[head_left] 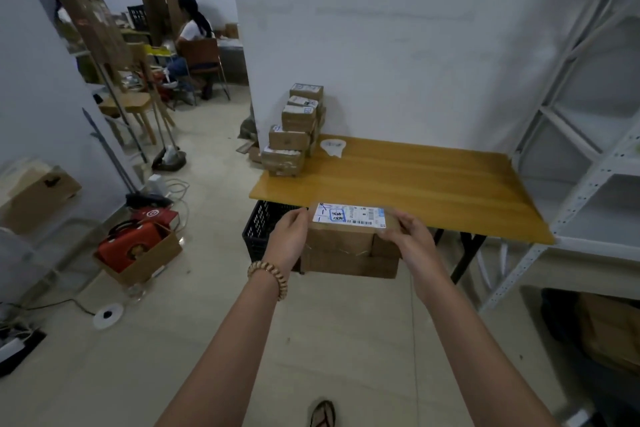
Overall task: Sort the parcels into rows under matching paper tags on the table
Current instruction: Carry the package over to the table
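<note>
I hold a stack of brown cardboard parcels [346, 246] in front of the wooden table [415, 184], just below its near edge. The top parcel carries a white shipping label with blue print. My left hand [290, 236] grips the stack's left end and my right hand [407, 236] grips its right end. At the table's far left corner a pile of several labelled parcels [294, 132] leans against the wall. A white paper tag [333, 146] lies on the table just right of that pile.
A black plastic crate [258, 232] stands under the table's left end. White metal shelving [588, 149] fills the right side. On the floor to the left are an open carton with red bags [138, 250], cables and boxes. A person sits on a chair in the far room.
</note>
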